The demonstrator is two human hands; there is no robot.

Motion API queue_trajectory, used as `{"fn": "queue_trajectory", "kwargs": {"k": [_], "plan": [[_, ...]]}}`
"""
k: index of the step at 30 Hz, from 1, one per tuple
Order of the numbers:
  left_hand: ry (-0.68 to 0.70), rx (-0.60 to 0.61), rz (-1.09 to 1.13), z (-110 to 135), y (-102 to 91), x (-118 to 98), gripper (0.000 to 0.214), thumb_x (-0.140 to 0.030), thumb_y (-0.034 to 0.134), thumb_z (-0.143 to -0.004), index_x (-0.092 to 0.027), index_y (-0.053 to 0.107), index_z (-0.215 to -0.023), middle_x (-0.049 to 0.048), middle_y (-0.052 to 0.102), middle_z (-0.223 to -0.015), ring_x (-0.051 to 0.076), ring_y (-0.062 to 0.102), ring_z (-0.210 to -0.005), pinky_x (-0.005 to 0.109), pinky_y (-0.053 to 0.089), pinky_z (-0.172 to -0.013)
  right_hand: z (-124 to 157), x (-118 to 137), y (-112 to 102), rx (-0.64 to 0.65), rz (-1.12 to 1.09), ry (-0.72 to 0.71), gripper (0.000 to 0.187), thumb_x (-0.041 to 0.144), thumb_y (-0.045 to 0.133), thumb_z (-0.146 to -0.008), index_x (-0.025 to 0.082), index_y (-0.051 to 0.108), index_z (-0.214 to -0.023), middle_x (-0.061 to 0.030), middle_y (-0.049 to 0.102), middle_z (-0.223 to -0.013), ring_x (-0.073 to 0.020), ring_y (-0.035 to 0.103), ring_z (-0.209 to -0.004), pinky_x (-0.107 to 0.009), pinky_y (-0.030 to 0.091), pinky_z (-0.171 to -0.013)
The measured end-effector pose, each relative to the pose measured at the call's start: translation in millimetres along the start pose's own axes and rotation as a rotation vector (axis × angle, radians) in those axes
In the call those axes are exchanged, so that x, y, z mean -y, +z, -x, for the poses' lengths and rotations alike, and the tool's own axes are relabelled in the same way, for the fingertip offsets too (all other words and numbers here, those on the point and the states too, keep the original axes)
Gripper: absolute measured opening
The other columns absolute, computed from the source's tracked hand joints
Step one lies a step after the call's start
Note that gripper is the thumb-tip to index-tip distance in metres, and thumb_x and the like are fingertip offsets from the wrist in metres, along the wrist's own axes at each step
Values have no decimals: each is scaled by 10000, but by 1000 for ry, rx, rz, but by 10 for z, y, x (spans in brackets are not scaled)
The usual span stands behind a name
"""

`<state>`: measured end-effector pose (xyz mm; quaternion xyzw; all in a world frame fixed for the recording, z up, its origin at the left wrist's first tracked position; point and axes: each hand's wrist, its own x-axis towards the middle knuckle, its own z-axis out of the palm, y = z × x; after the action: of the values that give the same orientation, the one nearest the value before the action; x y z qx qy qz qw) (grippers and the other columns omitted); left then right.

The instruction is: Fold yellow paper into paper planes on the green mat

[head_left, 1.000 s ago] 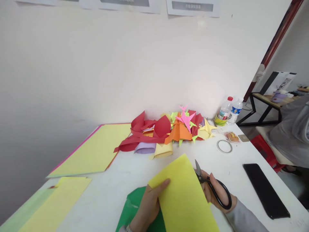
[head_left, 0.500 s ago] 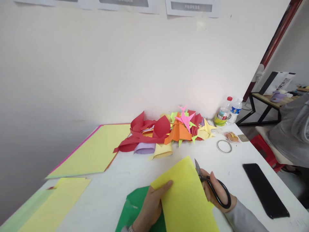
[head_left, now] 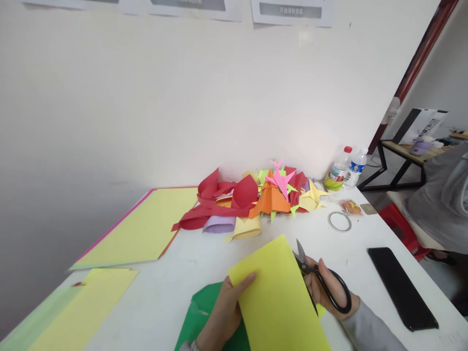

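Observation:
A yellow sheet of paper [head_left: 280,297] is held up over the table, pinched at its left edge by my left hand [head_left: 226,309], thumb on top. My right hand [head_left: 331,290] grips black-handled scissors [head_left: 304,261] with fingers through the loops. The scissors' blades are spread at the sheet's upper right edge, one blade partly hidden by the paper. A small yellow piece [head_left: 321,310] shows beneath the right hand. Behind my left hand lies green paper [head_left: 197,312], partly covered.
Folded paper shapes [head_left: 270,197] are heaped against the wall. Large yellow sheets [head_left: 139,229] and paler strips [head_left: 84,307] lie left. A tape roll [head_left: 339,222], black phone [head_left: 402,287] and bottles [head_left: 353,168] stand right. A person in grey [head_left: 438,195] sits beyond the table.
The scissors' blades have spread apart at the sheet's right edge. The yellow sheet and my left hand have shifted slightly left.

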<state>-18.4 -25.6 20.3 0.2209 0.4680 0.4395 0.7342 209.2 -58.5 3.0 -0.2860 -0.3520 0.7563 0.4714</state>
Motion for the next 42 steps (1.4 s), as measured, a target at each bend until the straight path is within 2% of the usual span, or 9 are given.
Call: {"fn": "queue_trajectory", "kwargs": {"k": [4, 9, 12, 17, 23, 30, 34, 42], "plan": [[13, 2, 31, -2, -43, -66, 263, -360, 791, -641, -199, 711, -834, 67, 771, -820, 292, 730, -740, 349, 597, -644, 19, -4, -28, 34, 19, 18, 746, 727, 372, -863, 165, 488, -1339, -16, 633, -587, -127, 530, -437, -212, 379, -442], [-32, 31, -29, -3, -19, -78, 202, -342, 775, -679, -210, 729, -826, 97, 769, -876, 314, 727, -797, 369, 589, -693, 11, 2, -11, 66, 30, 16, 749, 728, 380, -860, 162, 485, -1340, -18, 639, -614, -110, 513, -425, -194, 354, -427], [-30, 60, -56, 5, 5, -57, 204, -348, 775, -685, -197, 737, -818, 111, 768, -873, 315, 727, -785, 358, 584, -684, -4, 9, 20, 37, 15, -8, 729, 719, 430, -847, 153, 533, -1294, -9, 611, -584, -108, 517, -459, -181, 343, -432], [-13, 102, -88, 18, 32, 24, 241, -366, 785, -678, -166, 739, -805, 111, 769, -835, 329, 725, -791, 381, 587, -708, 7, -30, 22, -43, 11, -13, 680, 694, 447, -856, 155, 569, -1253, 48, 472, -424, -128, 495, -437, -210, 384, -468], [-23, 94, -58, 30, 66, 62, 288, -381, 804, -656, -156, 732, -821, 112, 767, -812, 352, 700, -936, 408, 584, -774, 28, -13, 82, -80, 32, -56, 606, 658, 409, -890, 206, 562, -1263, -13, 614, -583, -168, 569, -521, -286, 448, -566], [-18, 130, -33, 9, 47, 68, 310, -365, 784, -682, -119, 722, -862, 122, 766, -831, 328, 720, -825, 395, 584, -706, 6, 48, 165, -63, -31, -73, 625, 680, 466, -853, 221, 559, -1267, -48, 684, -745, -181, 604, -604, -311, 458, -647], [-17, 126, -27, -10, 24, 84, 312, -358, 783, -687, -115, 720, -872, 122, 767, -844, 310, 723, -751, 400, 581, -701, 4, 43, 171, -64, -61, -80, 607, 675, 483, -849, 224, 577, -1243, -42, 674, -707, -178, 598, -575, -309, 456, -625], [-8, 143, -41, -10, 25, 62, 334, -371, 785, -680, -120, 728, -893, 118, 766, -843, 305, 725, -763, 397, 580, -715, 1, -24, 97, -58, -73, -76, 598, 673, 488, -847, 222, 586, -1228, -17, 632, -621, -170, 574, -524, -297, 447, -570]]}}
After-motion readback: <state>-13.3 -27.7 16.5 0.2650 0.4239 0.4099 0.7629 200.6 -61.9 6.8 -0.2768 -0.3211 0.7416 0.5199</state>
